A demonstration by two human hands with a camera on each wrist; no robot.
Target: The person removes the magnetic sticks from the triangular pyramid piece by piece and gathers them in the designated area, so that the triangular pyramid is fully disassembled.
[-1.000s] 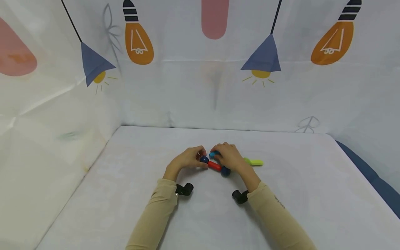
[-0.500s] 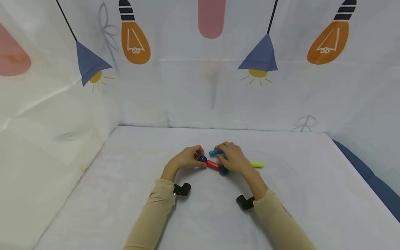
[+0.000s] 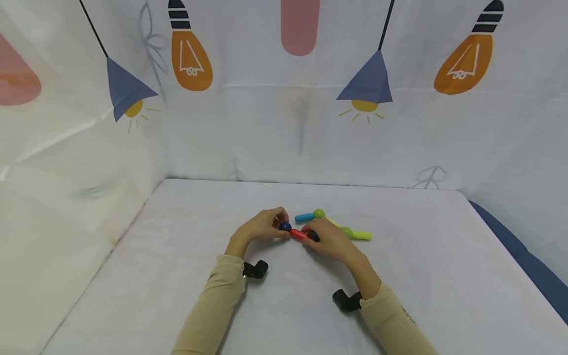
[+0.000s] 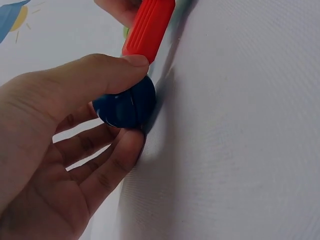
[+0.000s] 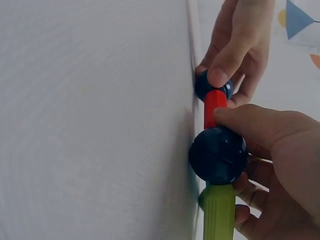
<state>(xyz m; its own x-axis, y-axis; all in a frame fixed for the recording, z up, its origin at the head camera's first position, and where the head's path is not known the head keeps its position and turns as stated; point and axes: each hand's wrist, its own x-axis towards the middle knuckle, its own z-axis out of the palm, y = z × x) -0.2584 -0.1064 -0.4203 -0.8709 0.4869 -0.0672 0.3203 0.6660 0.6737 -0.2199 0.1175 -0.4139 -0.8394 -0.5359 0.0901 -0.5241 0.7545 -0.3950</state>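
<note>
Near the middle of the desk [image 3: 288, 320] from side to side, closer to its far edge than to the bottom of the head view, a person's two hands share one short chain of toy pieces. The left hand [image 3: 261, 229] is grasping the first dark blue ball [image 3: 285, 227], thumb over it where it meets the red stick [image 3: 297, 234] and a fingertip against its other side. The right hand [image 3: 333, 241] is grasping the red stick at its other end, thumb laid along it and fingers bent behind the second dark blue ball [image 5: 218, 155], which sits at that end. In the right wrist view a ridged green stick [image 5: 219, 215] runs on from this ball, away from the red one. Beyond the right hand, toward the desk's far edge, lies another row: a light blue stick [image 3: 304, 217], a green ball [image 3: 319, 213], a yellow-green stick [image 3: 333, 222] partly behind the fingers, another green ball [image 3: 347, 232], and a second yellow-green stick [image 3: 363, 236] pointing to the desk's right edge. Dark lettering-like marks [image 3: 408, 315] on the right sleeve [image 3: 392, 320] are too small to read. Behind the far edge, a white backdrop [image 3: 266, 138] carries printed pictures, among them an orange bulb [image 3: 192, 61] and a blue lamp [image 3: 367, 81].
</note>
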